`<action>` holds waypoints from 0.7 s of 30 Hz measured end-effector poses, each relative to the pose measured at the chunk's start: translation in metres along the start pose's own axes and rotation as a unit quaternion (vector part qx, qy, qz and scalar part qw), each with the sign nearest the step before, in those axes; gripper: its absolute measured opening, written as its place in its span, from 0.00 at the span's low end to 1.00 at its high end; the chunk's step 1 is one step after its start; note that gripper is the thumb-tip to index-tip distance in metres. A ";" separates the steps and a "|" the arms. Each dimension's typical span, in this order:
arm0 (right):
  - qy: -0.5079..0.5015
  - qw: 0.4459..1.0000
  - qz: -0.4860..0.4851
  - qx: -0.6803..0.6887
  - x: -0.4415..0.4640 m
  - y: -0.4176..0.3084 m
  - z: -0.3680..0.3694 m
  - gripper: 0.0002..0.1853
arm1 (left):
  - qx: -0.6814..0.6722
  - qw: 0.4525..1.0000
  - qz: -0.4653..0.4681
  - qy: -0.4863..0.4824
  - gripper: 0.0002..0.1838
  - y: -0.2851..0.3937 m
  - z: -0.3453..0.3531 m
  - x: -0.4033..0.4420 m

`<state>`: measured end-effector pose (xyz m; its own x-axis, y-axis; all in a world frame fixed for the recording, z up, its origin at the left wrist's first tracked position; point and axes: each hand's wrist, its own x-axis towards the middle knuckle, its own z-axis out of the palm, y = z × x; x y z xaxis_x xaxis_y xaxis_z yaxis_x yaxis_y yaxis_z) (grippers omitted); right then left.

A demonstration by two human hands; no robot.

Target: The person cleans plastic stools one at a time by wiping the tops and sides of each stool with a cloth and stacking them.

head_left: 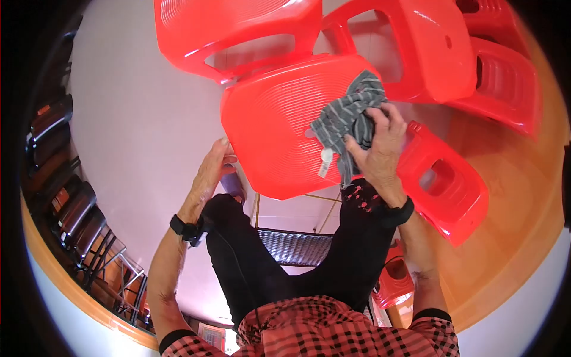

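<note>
A red plastic stool with a ridged seat stands in front of my knees. On the right part of its seat lies a bunched grey striped cloth with a white tag. My right hand presses and grips this cloth, fingers curled into its right side. At the stool's left edge is my left hand, its fingertips touching or very near the rim; part of its fingers is hidden at the edge, and it looks to be holding the rim.
More red stools stand beyond the seat, with others at the upper right. Another red stool lies to the right, and one more is beside my right leg. Dark chairs line the far left. A metal grate shows between my legs.
</note>
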<state>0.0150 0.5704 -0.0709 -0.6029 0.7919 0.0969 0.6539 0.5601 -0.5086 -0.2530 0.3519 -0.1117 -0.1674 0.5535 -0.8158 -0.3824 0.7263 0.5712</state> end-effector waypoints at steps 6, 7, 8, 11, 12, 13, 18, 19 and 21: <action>0.041 0.998 -0.049 0.021 0.006 0.020 0.008 0.38 | 0.028 0.996 0.035 -0.079 0.45 0.012 0.004 0.014; 0.050 0.997 -0.057 0.018 0.005 0.022 0.009 0.39 | 0.038 0.994 0.040 -0.091 0.45 0.011 0.001 0.014; 0.060 0.996 -0.066 0.015 0.003 0.024 0.010 0.39 | 0.041 0.994 0.046 -0.090 0.45 0.010 0.000 0.014; 0.090 0.993 -0.077 0.006 0.001 0.025 0.018 0.38 | 0.089 0.988 0.050 -0.112 0.44 0.019 -0.006 0.014; 0.095 0.993 -0.076 0.000 0.000 0.024 0.018 0.37 | 0.094 0.988 0.045 -0.117 0.44 0.024 -0.006 0.011; 0.105 0.991 -0.086 -0.007 0.001 0.022 0.018 0.36 | 0.097 0.987 0.043 -0.123 0.43 0.024 -0.006 0.012; 0.135 0.983 -0.121 -0.038 -0.002 0.018 0.012 0.34 | 0.107 0.986 0.094 -0.090 0.45 0.001 -0.009 0.019; 0.131 0.982 -0.127 -0.043 -0.003 0.014 0.010 0.34 | 0.090 0.987 0.102 -0.089 0.43 0.001 -0.009 0.014; 0.138 0.981 -0.127 -0.045 -0.003 0.005 0.006 0.33 | 0.067 0.984 0.126 -0.106 0.39 -0.002 -0.013 0.012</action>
<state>0.0172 0.5693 -0.0793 -0.6125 0.6531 0.4454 0.5441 0.7570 -0.3618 -0.2664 0.3513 -0.1242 -0.0437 0.7855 -0.6174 -0.2273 0.5939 0.7717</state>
